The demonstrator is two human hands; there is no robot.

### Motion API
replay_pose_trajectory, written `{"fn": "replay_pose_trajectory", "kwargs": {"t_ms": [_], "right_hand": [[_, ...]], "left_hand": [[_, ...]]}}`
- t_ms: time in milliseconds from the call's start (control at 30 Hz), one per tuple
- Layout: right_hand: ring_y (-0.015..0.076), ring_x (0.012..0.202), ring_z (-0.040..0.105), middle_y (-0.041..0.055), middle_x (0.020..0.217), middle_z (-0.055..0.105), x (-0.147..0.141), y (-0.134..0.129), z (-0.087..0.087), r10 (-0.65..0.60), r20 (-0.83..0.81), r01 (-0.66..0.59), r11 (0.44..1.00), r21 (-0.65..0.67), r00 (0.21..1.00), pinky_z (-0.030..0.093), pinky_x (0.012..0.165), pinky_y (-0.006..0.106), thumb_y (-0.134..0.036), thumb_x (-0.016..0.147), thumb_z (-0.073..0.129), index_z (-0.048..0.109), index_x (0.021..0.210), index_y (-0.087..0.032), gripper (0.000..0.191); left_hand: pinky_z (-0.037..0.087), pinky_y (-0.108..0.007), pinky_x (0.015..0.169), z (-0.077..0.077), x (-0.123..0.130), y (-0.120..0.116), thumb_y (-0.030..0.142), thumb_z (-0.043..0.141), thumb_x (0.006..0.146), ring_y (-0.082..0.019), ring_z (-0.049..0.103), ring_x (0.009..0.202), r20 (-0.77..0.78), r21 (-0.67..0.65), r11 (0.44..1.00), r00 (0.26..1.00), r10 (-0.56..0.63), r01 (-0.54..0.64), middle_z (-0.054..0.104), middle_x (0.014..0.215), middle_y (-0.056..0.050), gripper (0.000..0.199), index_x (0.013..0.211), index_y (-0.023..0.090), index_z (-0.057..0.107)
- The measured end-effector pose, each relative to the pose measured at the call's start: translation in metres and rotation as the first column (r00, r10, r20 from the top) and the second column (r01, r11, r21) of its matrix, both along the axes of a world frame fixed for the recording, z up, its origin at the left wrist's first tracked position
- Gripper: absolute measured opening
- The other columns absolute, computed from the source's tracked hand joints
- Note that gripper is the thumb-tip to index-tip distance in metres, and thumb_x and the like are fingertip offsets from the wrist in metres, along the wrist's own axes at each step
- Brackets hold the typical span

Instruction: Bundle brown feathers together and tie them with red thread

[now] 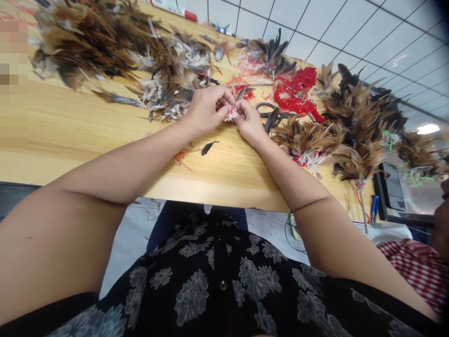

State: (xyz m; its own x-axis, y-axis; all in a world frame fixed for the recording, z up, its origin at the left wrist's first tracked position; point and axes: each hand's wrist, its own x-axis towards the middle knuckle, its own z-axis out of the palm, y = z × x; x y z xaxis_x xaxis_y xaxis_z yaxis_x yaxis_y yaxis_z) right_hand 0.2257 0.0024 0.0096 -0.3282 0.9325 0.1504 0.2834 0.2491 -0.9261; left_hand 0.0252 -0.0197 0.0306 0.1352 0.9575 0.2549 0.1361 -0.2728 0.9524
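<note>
Above the wooden table (87, 112), my two hands meet fingertip to fingertip at a small feather bundle (230, 113) with white quill ends and a bit of red string. My left hand (209, 108) is closed in a pinch on it. On the other side, my right hand (248, 122) pinches at the same bundle; the fingers hide most of it. Black-handled scissors (269, 111) lie just right of my right hand, partly under a dark feather. Behind them sits a tangle of red yarn (296, 89). Tied feather bundles (164, 96) lie beside my left hand.
A big heap of brown feathers (94, 42) covers the back left. At right stand a feather bundle (308, 138), larger feather dusters (361, 121), a phone (394, 185) and blue pens (374, 208). A red-capped marker (175, 9) lies far back. Another person's checked sleeve (417, 267) shows at right.
</note>
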Motion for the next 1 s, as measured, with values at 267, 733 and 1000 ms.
{"fn": "replay_pose_trajectory", "kwargs": {"t_ms": [267, 733, 1000], "right_hand": [[0.0159, 0.081, 0.058, -0.001, 0.092, 0.068, 0.009, 0.02, -0.011, 0.006, -0.163, -0.022, 0.995, -0.097, 0.987, 0.056, 0.075, 0.031, -0.094, 0.1, 0.095, 0.061, 0.102, -0.029, 0.073], [0.0236, 0.109, 0.079, 0.005, 0.111, 0.088, 0.014, 0.024, -0.006, 0.049, -0.156, -0.054, 0.998, -0.031, 0.987, 0.072, 0.104, 0.041, -0.072, 0.086, 0.116, 0.077, 0.106, -0.027, 0.063], [0.0154, 0.089, 0.066, -0.0017, 0.091, 0.073, 0.011, 0.014, 0.006, 0.051, -0.214, -0.078, 0.99, -0.121, 0.976, 0.061, 0.079, 0.028, -0.076, 0.083, 0.119, 0.063, 0.094, -0.026, 0.075]], "left_hand": [[0.059, -0.056, 0.101, -0.01, 0.001, 0.017, 0.059, 0.097, 0.093, -0.033, 0.063, 0.09, -0.067, 0.107, 0.993, 0.996, 0.055, -0.048, 0.08, 0.093, -0.005, 0.028, 0.089, 0.039, 0.078], [0.047, -0.051, 0.121, -0.015, -0.005, 0.026, 0.03, 0.104, 0.096, -0.036, 0.054, 0.113, -0.018, 0.163, 0.987, 1.0, -0.003, 0.006, 0.065, 0.096, -0.007, 0.024, 0.089, 0.035, 0.082], [0.053, -0.045, 0.104, 0.007, 0.002, 0.003, 0.028, 0.107, 0.107, -0.03, 0.067, 0.112, 0.15, -0.097, 0.986, 0.982, -0.117, 0.132, 0.066, 0.077, 0.001, 0.028, 0.096, 0.03, 0.082]]}}
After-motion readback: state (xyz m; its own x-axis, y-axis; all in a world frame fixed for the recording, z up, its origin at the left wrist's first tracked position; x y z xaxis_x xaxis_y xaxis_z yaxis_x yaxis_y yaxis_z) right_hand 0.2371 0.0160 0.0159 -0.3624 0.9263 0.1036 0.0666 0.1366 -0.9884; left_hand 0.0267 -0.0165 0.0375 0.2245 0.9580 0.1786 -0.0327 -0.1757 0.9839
